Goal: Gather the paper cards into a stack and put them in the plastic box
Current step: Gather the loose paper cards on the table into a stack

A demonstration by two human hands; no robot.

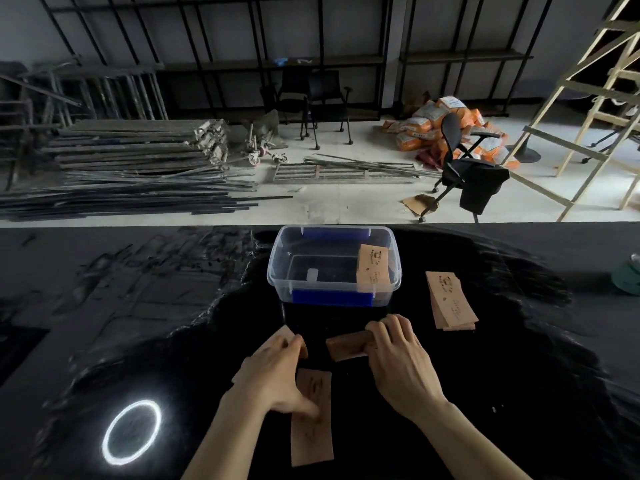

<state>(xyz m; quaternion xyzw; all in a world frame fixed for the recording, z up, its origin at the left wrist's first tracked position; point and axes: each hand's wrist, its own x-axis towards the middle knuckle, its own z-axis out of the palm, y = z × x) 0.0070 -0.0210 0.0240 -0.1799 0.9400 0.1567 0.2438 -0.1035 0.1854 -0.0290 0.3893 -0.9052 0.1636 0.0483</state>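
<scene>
A clear plastic box [277,271] with blue latches stands at the table's far middle; one tan paper card [373,268] leans inside its right end. My right hand [398,358] grips a small stack of tan cards [346,346] in front of the box. My left hand [277,372] holds a card [285,332] at its fingertips, and its thumb rests on a long card [311,427] lying flat near me. Another stack of cards [450,301] lies to the right of the box.
The table [519,393] is covered in glossy black sheet, with a bright ring-light reflection [131,433] at the near left. A green object [628,275] sits at the right edge. Beyond the table are metal bars, chairs and a wooden ladder on the floor.
</scene>
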